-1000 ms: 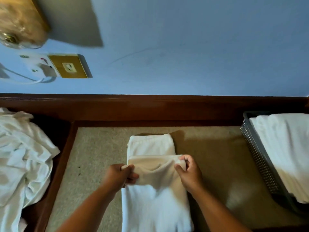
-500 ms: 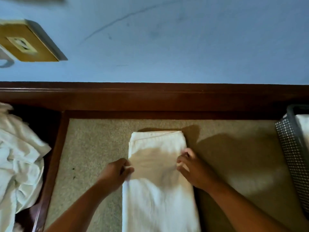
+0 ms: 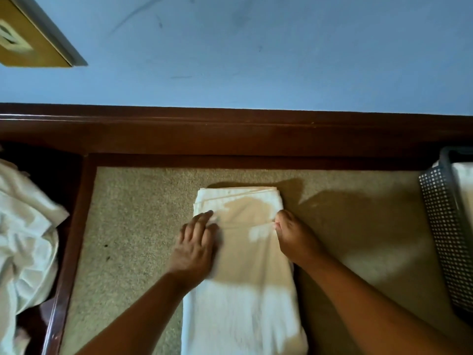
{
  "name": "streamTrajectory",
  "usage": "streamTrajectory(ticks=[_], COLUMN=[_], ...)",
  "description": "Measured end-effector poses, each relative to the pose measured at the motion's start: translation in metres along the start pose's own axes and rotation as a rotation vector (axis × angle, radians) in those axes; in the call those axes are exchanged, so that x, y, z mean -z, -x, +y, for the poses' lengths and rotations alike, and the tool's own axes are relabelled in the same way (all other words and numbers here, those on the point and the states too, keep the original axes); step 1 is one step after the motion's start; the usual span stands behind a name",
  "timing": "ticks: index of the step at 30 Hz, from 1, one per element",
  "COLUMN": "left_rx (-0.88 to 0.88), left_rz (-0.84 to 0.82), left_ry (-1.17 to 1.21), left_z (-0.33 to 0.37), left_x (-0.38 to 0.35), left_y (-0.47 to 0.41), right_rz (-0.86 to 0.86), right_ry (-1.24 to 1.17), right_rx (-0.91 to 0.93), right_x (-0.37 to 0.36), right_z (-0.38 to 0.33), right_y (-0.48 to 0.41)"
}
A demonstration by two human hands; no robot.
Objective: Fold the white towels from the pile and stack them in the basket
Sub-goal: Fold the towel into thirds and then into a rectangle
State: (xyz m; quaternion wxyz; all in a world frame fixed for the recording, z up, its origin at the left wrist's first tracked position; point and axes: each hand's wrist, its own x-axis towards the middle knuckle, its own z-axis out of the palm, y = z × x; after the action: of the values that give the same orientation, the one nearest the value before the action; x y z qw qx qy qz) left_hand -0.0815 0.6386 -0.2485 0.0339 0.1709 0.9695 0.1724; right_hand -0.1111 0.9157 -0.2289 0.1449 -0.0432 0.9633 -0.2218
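A long white towel (image 3: 243, 303), folded into a narrow strip, lies on the beige mat (image 3: 140, 213) with its far end doubled back toward me. My left hand (image 3: 197, 247) presses flat on the towel's left side, fingers straight. My right hand (image 3: 294, 239) is at the towel's right edge, where its bunched, curled fingertips pinch the fold. The pile of crumpled white towels (image 3: 25, 239) lies at the far left. The dark perforated basket (image 3: 442, 226) stands at the right edge with white cloth (image 3: 464, 180) in it, mostly cut off.
A dark wooden rail (image 3: 230, 134) runs along the back, below a blue wall. A wooden strip (image 3: 69, 252) separates the mat from the pile. A brass socket plate (image 3: 30, 39) is on the wall at upper left.
The lifted end of the towel has been laid down onto the far part. My left hand let go and flattened on the cloth. The view shifted right and nearer.
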Motion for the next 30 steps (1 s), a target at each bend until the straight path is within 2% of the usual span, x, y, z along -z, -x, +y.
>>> streamTrajectory(ticks=[2, 6, 8, 10, 14, 18, 22, 24, 27, 30], left_rx=[-0.127, -0.174, -0.155, -0.11, -0.094, 0.051, 0.283, 0.3, 0.28, 0.284], left_rz=[-0.112, -0.291, -0.343, -0.363, -0.233, -0.314, -0.238, -0.237, -0.327, -0.533], left_ry=[-0.043, -0.114, 0.019, 0.095, 0.047, 0.004, 0.06, 0.097, 0.204, 0.259], left_z=[-0.008, -0.012, -0.016, -0.026, -0.034, -0.044, -0.04, -0.042, -0.053, -0.06], left_x=[0.0, 0.007, 0.021, 0.03, 0.04, 0.033, 0.019, 0.016, 0.023, 0.038], left_y=[-0.006, -0.025, -0.041, -0.055, -0.089, -0.116, -0.124, -0.128, -0.136, -0.149], right_rz=[-0.032, -0.224, -0.291, -0.274, -0.167, -0.075, -0.025, -0.036, 0.013, -0.127], right_ry=[0.017, 0.032, -0.026, -0.1, -0.088, -0.046, -0.015, 0.062, 0.022, -0.106], right_rx=[-0.039, -0.173, -0.228, -0.209, -0.138, -0.171, -0.221, -0.184, -0.308, -0.453], right_x=[0.0, 0.009, 0.021, 0.035, 0.059, 0.04, 0.021, 0.02, 0.019, 0.025], right_z=[-0.001, -0.01, -0.014, -0.016, -0.027, -0.025, -0.014, -0.01, -0.01, -0.018], right_y=[0.001, -0.009, -0.015, -0.025, -0.057, -0.091, -0.107, -0.112, -0.113, -0.112])
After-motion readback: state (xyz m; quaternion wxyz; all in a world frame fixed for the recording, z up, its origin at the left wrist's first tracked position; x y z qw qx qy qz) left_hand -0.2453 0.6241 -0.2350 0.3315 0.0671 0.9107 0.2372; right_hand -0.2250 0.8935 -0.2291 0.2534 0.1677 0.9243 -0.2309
